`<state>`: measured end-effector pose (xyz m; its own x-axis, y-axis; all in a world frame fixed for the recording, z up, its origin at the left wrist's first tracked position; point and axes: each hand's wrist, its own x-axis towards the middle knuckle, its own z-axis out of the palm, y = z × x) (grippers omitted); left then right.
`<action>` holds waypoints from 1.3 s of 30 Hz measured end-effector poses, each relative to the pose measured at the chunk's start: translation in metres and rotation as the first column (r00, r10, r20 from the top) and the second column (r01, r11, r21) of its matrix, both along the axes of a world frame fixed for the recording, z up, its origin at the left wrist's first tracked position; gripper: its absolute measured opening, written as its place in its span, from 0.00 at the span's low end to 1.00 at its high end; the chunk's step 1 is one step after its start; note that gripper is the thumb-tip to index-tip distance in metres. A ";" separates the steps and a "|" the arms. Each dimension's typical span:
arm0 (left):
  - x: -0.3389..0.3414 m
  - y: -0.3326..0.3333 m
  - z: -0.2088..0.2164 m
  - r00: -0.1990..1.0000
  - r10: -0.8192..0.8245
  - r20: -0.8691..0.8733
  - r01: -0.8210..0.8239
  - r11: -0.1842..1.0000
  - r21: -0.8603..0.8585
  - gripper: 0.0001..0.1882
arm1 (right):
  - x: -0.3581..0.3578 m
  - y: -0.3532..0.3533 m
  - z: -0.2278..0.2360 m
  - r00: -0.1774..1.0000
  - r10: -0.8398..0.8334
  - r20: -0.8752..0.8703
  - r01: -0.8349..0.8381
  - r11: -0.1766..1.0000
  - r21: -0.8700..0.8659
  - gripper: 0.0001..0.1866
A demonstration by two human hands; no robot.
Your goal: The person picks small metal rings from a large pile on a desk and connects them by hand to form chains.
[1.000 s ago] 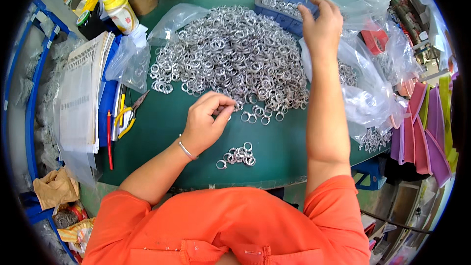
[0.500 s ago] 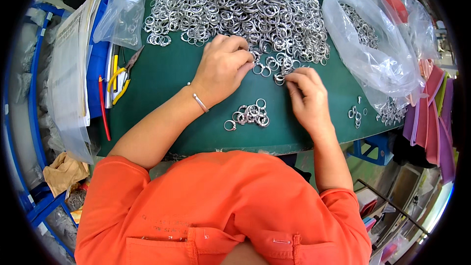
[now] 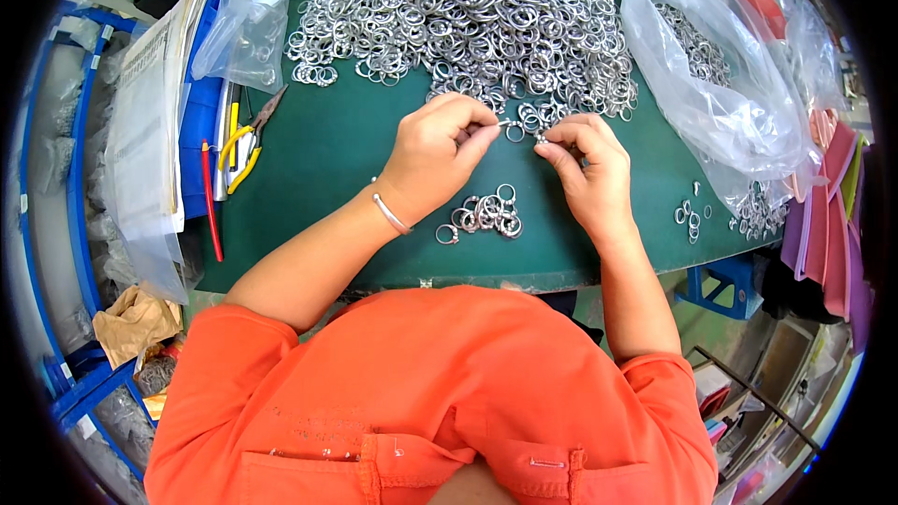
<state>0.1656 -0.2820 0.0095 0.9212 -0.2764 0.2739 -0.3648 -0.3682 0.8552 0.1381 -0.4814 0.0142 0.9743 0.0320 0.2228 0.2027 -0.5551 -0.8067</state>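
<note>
A big heap of silver metal rings [image 3: 468,9] covers the far half of the green table [image 3: 327,150]. At its near edge my left hand [image 3: 435,154] pinches a small metal ring [image 3: 513,129] between thumb and fingers. My right hand [image 3: 585,164] is close beside it, fingertips closed on a small metal part at the ring's right side. A little cluster of rings [image 3: 486,215] lies on the table just under both hands, near the front edge.
Clear plastic bags [image 3: 720,93] with more rings sit at the right, and a few loose rings [image 3: 687,220] lie near them. Yellow-handled pliers [image 3: 245,145], a red pen [image 3: 212,201] and a paper stack [image 3: 145,122] lie at left. Pink sheets [image 3: 828,215] hang at far right.
My right hand came back from the far blue tray to the near edge of the heap. Both hands have now met over the small cluster, pinching a ring between them.
</note>
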 end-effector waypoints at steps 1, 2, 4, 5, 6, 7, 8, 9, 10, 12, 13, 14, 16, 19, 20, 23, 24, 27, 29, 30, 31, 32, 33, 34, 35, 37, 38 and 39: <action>-0.001 -0.003 -0.007 0.994 0.045 -0.097 -0.060 0.987 -0.151 0.06 | 0.000 -0.003 -0.007 1.000 0.016 0.010 -0.016 0.999 0.050 0.05; -0.001 -0.003 -0.006 0.973 0.001 -0.231 -0.062 0.963 -0.261 0.06 | -0.001 -0.001 -0.004 0.993 0.004 -0.119 0.023 0.973 0.228 0.05; -0.001 -0.003 0.002 0.877 -0.132 -0.462 -0.111 0.879 -0.463 0.07 | -0.003 0.005 0.002 0.930 0.054 -0.364 0.161 0.830 0.534 0.06; 0.001 -0.001 0.005 0.832 -0.176 -0.526 -0.097 0.888 -0.450 0.07 | -0.003 0.004 0.000 0.930 0.118 -0.347 0.111 0.812 0.574 0.08; 0.002 0.001 0.007 0.769 -0.238 -0.593 -0.136 0.846 -0.516 0.07 | -0.003 0.005 0.001 0.923 0.143 -0.358 0.111 0.791 0.602 0.07; 0.002 0.002 0.010 0.698 -0.305 -0.648 -0.182 0.799 -0.573 0.08 | -0.004 0.006 0.003 0.915 0.168 -0.368 0.112 0.769 0.629 0.07; 0.002 0.004 0.012 0.621 -0.376 -0.688 -0.234 0.748 -0.621 0.08 | -0.004 0.008 0.004 0.906 0.193 -0.377 0.114 0.747 0.655 0.07; 0.002 0.005 0.012 0.568 -0.443 -0.694 -0.239 0.718 -0.654 0.08 | -0.005 0.008 0.005 0.901 0.216 -0.376 0.107 0.731 0.674 0.08; 0.002 0.006 0.011 0.542 -0.477 -0.692 -0.240 0.701 -0.671 0.08 | -0.005 0.009 0.005 0.905 0.222 -0.363 0.093 0.730 0.677 0.08; 0.002 0.008 0.009 0.489 -0.542 -0.684 -0.245 0.667 -0.704 0.08 | -0.006 0.010 0.005 0.912 0.236 -0.336 0.063 0.728 0.682 0.08; 0.001 0.008 0.008 0.484 -0.545 -0.685 -0.247 0.665 -0.704 0.08 | -0.007 0.012 0.006 0.915 0.224 -0.335 0.061 0.744 0.665 0.08; 0.000 0.007 0.009 0.478 -0.549 -0.686 -0.249 0.664 -0.705 0.08 | -0.008 0.013 0.008 0.919 0.213 -0.333 0.059 0.760 0.647 0.08; -0.001 0.007 0.009 0.467 -0.555 -0.688 -0.248 0.665 -0.705 0.08 | -0.008 0.015 0.007 0.937 0.186 -0.296 0.033 0.795 0.605 0.08; -0.002 0.007 0.008 0.464 -0.556 -0.690 -0.233 0.675 -0.700 0.08 | -0.007 0.018 0.004 0.976 0.152 -0.154 -0.055 0.863 0.503 0.08; -0.003 0.007 0.008 0.471 -0.551 -0.689 -0.221 0.682 -0.697 0.08 | -0.006 0.022 0.004 0.986 0.146 -0.086 -0.093 0.888 0.450 0.09; -0.004 0.006 0.010 0.493 -0.509 -0.705 -0.195 0.726 -0.660 0.09 | -0.007 0.028 0.011 0.986 0.155 0.063 -0.166 0.958 0.235 0.12; -0.004 0.007 0.013 0.508 -0.487 -0.711 -0.188 0.742 -0.643 0.09 | -0.003 0.026 0.013 0.972 0.177 0.156 -0.195 0.975 0.106 0.12; 0.005 0.013 0.024 0.692 -0.343 -0.635 -0.089 0.832 -0.547 0.09 | 0.016 0.001 0.044 0.864 0.127 0.487 0.005 0.965 -0.260 0.14; 0.014 0.020 0.020 0.857 -0.114 -0.502 -0.086 0.930 -0.358 0.08 | 0.042 -0.032 0.076 0.692 -0.097 0.716 0.335 0.921 -0.199 0.12; 0.016 0.025 0.019 0.908 0.020 -0.418 -0.135 0.959 -0.248 0.07 | 0.055 -0.052 0.101 0.614 -0.087 0.785 0.546 0.765 -0.342 0.12; 0.023 0.015 0.022 0.939 0.020 -0.344 -0.078 0.985 -0.155 0.05 | 0.054 -0.090 0.124 0.624 -0.114 0.773 0.640 0.642 -0.422 0.13; 0.027 0.009 0.020 0.980 -0.001 -0.198 -0.011 0.998 -0.059 0.05 | 0.057 -0.113 0.131 0.632 -0.132 0.764 0.690 0.544 -0.477 0.14; 0.029 0.006 0.015 0.999 -0.013 -0.048 0.015 0.999 0.046 0.06 | 0.058 -0.113 0.131 0.634 -0.095 0.768 0.678 0.547 -0.492 0.15; 0.031 0.002 0.010 0.994 -0.043 0.102 0.027 0.988 0.153 0.06 | 0.056 -0.113 0.129 0.635 -0.058 0.770 0.666 0.546 -0.508 0.15; 0.033 -0.006 0.003 0.968 -0.134 0.210 0.095 0.978 0.187 0.07 | 0.053 -0.111 0.127 0.635 -0.023 0.772 0.657 0.541 -0.525 0.16; 0.027 -0.013 -0.005 0.953 -0.152 0.264 0.027 0.905 0.425 0.05 | 0.044 -0.057 0.095 0.890 -0.064 0.451 0.283 0.853 -0.437 0.16; 0.023 -0.020 -0.006 0.960 -0.155 0.232 0.004 0.840 0.542 0.05 | 0.041 -0.047 0.071 0.860 0.208 0.467 0.079 0.849 -0.523 0.14; 0.023 -0.025 -0.007 0.955 -0.166 0.245 0.004 0.835 0.551 0.05 | 0.029 -0.027 0.058 0.901 0.236 0.365 0.001 0.838 -0.546 0.13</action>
